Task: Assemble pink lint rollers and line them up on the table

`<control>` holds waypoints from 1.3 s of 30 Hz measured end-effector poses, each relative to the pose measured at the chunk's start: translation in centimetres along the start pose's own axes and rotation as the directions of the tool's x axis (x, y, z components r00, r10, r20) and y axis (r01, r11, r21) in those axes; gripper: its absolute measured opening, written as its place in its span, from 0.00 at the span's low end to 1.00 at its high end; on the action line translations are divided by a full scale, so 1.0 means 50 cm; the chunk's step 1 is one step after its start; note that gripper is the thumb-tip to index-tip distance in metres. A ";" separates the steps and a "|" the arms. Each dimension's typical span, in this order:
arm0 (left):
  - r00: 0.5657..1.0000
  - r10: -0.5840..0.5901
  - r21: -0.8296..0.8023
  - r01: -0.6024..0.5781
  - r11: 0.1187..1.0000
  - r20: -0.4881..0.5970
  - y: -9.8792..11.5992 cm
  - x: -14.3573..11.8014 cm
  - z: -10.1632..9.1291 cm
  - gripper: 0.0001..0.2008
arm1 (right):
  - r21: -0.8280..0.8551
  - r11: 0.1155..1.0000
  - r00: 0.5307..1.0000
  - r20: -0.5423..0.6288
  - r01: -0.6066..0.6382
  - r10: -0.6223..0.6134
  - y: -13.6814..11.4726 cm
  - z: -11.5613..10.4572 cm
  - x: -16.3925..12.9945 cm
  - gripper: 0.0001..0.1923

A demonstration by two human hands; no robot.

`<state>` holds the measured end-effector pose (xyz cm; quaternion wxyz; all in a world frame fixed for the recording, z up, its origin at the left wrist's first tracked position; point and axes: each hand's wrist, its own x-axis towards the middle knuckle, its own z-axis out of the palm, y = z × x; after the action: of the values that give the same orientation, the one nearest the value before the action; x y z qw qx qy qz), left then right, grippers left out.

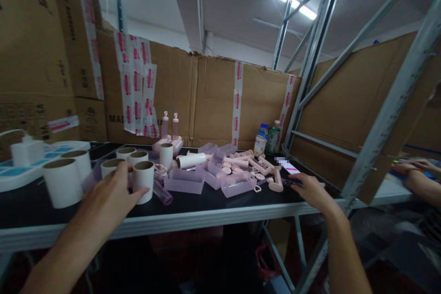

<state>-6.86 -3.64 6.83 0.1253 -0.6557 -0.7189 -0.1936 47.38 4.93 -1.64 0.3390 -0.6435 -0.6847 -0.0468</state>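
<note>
My left hand (112, 193) is closed on a white cardboard tube (144, 177), thumb on its near side and fingers behind it. The tube stands upright at the table's front left, among several similar tubes (62, 186). At the right, my right hand (313, 191) rests low over the table, its fingers closed around a thin dark object (291, 183) that I cannot make out. Between the hands lie translucent purple trays (186, 181) and a heap of pale pink plastic parts (241, 163). A purple clear tube (161, 193) lies beside the held cardboard tube.
A white power strip (55, 151) with a plugged-in charger sits far left. Two pink upright pieces (170, 131) and two bottles (267, 140) stand along the cardboard wall (213, 101). A phone (289, 165) lies at right. A metal post (389, 96) rises beyond; another person's arm (422, 177) shows there.
</note>
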 end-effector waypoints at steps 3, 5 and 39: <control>0.999 -0.026 -0.016 0.026 1.000 0.028 0.002 0.000 -0.002 0.19 | 0.017 1.000 1.000 0.024 0.015 -0.016 0.006 0.037 0.001 0.13; 0.999 -0.040 -0.020 0.041 0.999 0.016 0.000 0.000 -0.004 0.20 | 0.033 0.999 0.999 0.018 0.028 -0.029 0.007 0.054 0.005 0.12; 0.920 0.229 -0.920 -0.358 0.157 -0.319 0.210 -0.166 -0.014 0.27 | 0.962 0.210 0.883 -0.058 0.174 -0.466 -0.535 -0.021 -0.151 0.10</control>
<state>4.39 -10.69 5.02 -0.2363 -0.7043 -0.2923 -0.6023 22.96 -6.46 5.15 0.5480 -0.1565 -0.7294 0.3784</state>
